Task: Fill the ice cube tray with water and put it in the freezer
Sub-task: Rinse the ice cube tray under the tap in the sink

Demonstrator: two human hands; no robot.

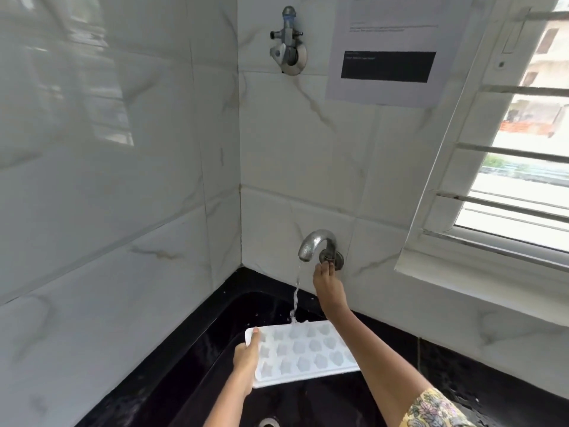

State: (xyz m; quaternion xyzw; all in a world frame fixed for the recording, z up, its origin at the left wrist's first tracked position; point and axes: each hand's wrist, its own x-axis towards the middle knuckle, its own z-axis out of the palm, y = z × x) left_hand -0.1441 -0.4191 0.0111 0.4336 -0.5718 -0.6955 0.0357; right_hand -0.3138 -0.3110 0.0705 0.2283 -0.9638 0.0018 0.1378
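White ice cube tray [303, 352] sits over my black sink [215, 359], left grip [246, 359] clamped on its edge; water [295, 297] strikes its far rim, right grip [328, 282] pinching the tap [317, 243] knob.

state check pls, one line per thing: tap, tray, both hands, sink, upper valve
tap: running, thin stream landing on tray's far edge
ice cube tray: held roughly level over the sink, fill level unclear
left hand: gripping tray's left end
right hand: fingers on the tap knob
sink: black, wet, drain at bottom edge
upper valve: no water coming out
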